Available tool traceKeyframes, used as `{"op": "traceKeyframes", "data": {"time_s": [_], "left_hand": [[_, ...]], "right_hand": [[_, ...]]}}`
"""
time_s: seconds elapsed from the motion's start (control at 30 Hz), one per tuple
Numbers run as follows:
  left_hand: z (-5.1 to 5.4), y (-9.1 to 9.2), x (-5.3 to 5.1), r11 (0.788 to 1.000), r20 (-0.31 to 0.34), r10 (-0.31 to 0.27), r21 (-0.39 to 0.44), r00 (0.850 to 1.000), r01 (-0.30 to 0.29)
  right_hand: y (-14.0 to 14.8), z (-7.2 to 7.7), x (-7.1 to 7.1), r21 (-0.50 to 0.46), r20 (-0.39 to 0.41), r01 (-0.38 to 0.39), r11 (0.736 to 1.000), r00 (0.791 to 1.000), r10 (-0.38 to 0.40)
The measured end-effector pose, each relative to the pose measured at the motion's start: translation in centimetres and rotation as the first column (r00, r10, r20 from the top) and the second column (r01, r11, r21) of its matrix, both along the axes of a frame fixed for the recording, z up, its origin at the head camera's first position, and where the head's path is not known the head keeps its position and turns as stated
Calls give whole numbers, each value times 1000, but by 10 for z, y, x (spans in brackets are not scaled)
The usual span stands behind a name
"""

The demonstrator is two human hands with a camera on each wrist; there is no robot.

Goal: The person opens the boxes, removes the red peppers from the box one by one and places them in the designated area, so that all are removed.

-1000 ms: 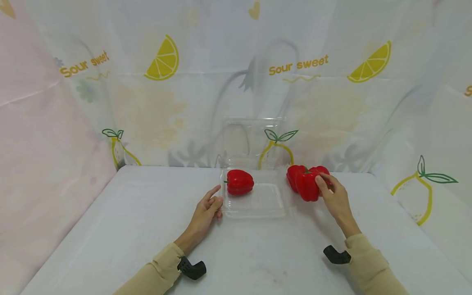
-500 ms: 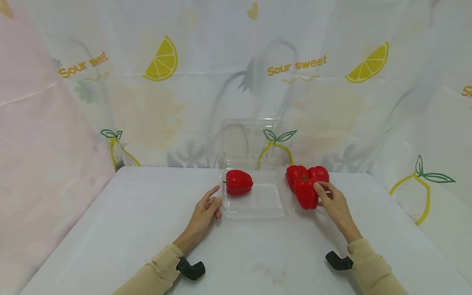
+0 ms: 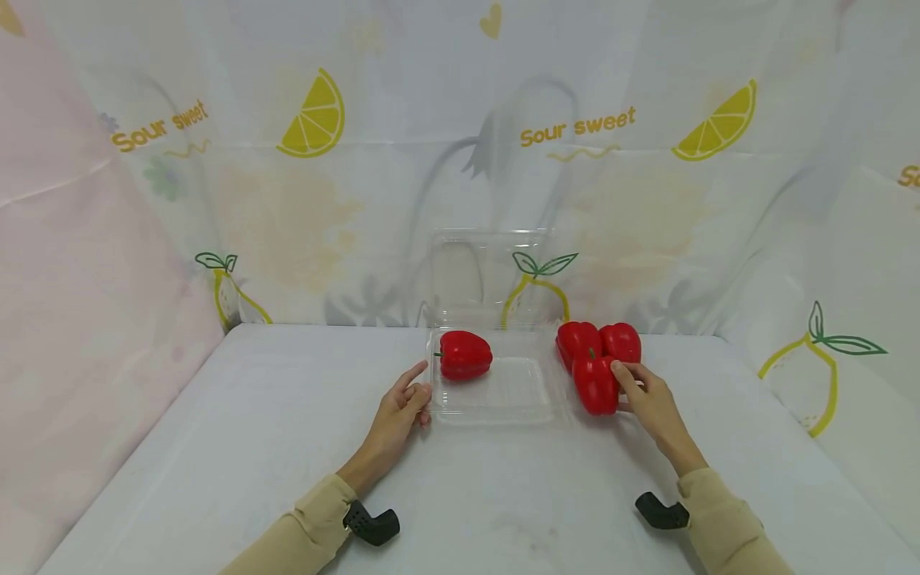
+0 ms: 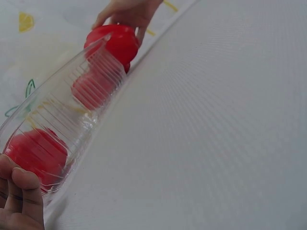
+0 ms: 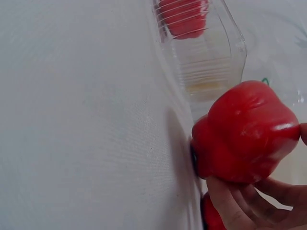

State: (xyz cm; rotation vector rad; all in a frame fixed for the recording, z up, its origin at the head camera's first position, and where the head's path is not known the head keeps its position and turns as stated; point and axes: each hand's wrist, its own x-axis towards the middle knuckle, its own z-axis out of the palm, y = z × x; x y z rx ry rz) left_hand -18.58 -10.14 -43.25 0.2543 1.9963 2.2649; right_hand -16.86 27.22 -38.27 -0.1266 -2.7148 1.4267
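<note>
One red pepper (image 3: 595, 389) gripped by right fingers (image 5: 224, 200), stem (image 3: 592, 352) plainest in head view, left fingers (image 4: 31, 194) loose against box (image 3: 521, 385)

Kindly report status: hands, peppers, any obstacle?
Right hand grips red pepper, two peppers behind it. Left hand at left edge of open container, one pepper inside. No obstacle seen.

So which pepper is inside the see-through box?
The leftmost red bell pepper, lying on its side. It alone sits in the clear plastic clamshell; the other three are outside, to its right.
</note>
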Motion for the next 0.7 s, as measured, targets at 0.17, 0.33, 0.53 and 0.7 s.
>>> {"op": "traceKeyframes", "data": {"time_s": [0.17,0.33,0.53,0.7], "left_hand": [[-1,-1,0,1000,3,-3,-3,1000,3],[0,0,0,1000,2,-2,5,1000,2],[0,0,0,1000,8,2,13,1000,-3],[0,0,0,1000,11,5,6,1000,-5]], "right_hand": [[0,0,0,1,18,-4,1000,1000,4],[0,-1,0,35,56,0,999,998,-2],[1,-3,0,55,71,10,998,997,-14],[2,-3,0,45,64,14,999,998,-17]]}}
